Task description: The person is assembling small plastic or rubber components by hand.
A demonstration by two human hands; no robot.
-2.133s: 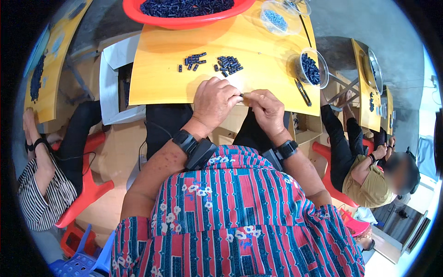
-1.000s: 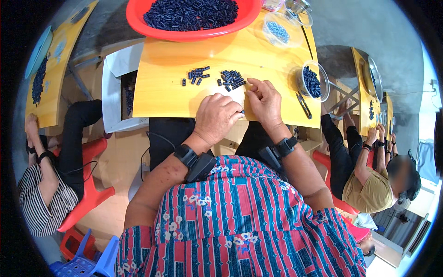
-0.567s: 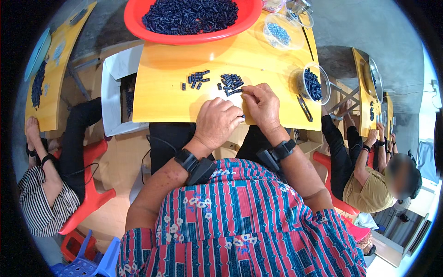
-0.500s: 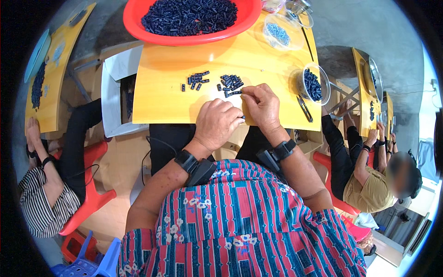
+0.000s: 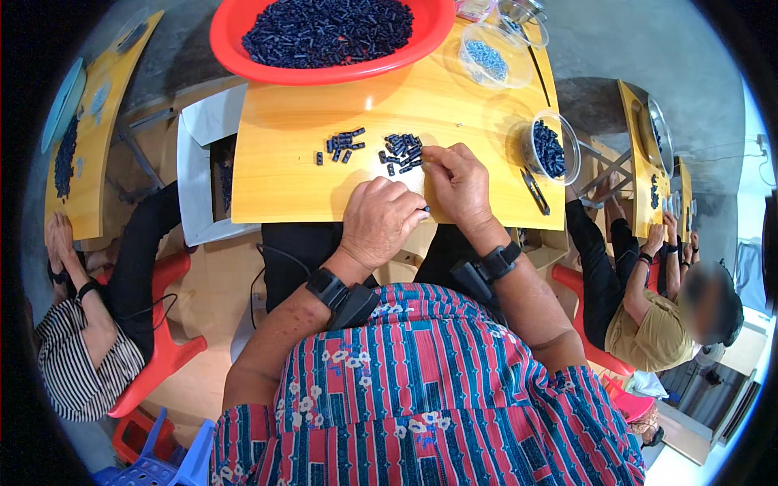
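Here's the wide red plastic basin [image 5: 332,75], far left on the flat yellow surface [image 5: 284,190]; nearer, a left cluster of small black oblong pieces [image 5: 334,146], a right cluster [image 5: 400,147] beside it; right, a round clear tub [image 5: 527,146], slim black tool [image 5: 541,202] before it.

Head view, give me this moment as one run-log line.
left hand: holding small dark piece, mostly hidden; right hand: at edge of right pile of small dark oblong pieces; wide red basin: holding dark pieces
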